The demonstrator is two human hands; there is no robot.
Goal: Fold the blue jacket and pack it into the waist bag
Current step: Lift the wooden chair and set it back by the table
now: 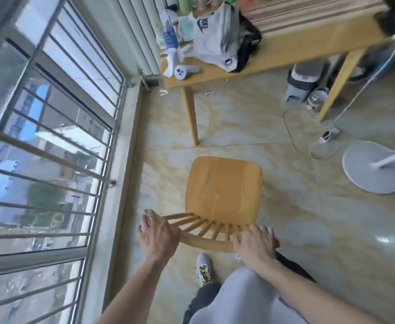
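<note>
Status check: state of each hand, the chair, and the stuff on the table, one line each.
left hand: on the left end of the chair's top rail, grip looks loose.
right hand: wrapped over the right end of the rail.
chair: upright on the floor, seat bare.
white bag: slumped on the table, crumpled.
table: cluttered at the near corner.
fan base: standing on the floor.
blue jacket: not in view.
</note>
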